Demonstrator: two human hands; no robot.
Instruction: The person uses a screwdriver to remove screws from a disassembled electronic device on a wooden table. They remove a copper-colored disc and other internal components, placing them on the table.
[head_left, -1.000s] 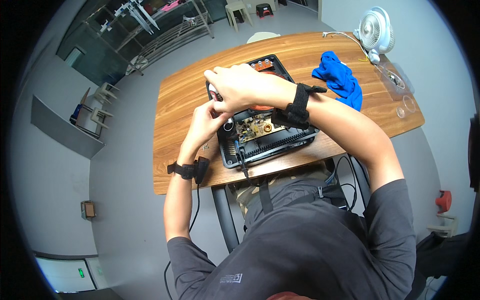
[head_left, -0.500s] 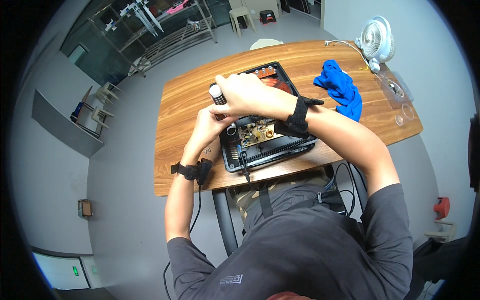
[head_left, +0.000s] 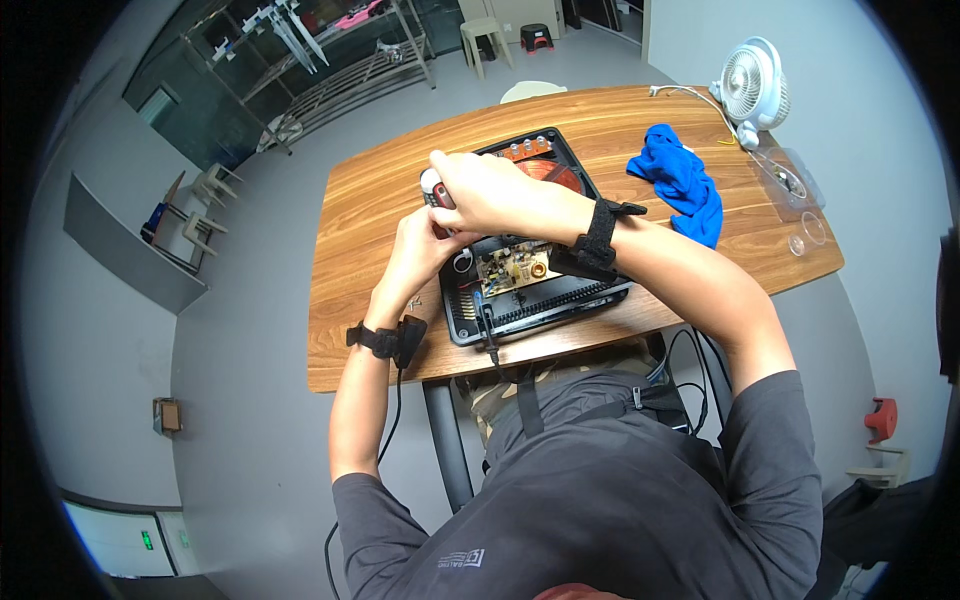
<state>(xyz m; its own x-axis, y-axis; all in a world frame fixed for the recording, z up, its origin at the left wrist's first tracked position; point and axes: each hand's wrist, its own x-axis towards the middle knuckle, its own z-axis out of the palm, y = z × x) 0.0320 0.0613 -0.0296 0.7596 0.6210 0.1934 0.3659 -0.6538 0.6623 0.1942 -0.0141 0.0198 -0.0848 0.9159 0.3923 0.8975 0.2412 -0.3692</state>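
An opened induction cooker [head_left: 560,305] lies on the table, its black shell showing a copper coil [head_left: 548,174] and a circuit board [head_left: 512,268]. My right hand [head_left: 490,188] is closed around the handle of a screwdriver [head_left: 441,194], which has a white end and red and black sides. The handle stands over the cooker's left part. Just below it, my left hand [head_left: 418,248] pinches the lower part of the screwdriver. My fingers hide the tip and what it touches. A few small screws [head_left: 415,301] lie beside the cooker's left edge.
A blue cloth [head_left: 680,180] lies right of the cooker. At the table's [head_left: 375,200] right end are a white fan [head_left: 752,85] with its cable and a clear plastic box [head_left: 790,180]. A black cord [head_left: 491,350] runs from the cooker's front edge.
The screwdriver handle has turned in my right hand: its red side shows where a black, white-dotted side was. My hands stay in nearly the same place, and the view has shifted slightly.
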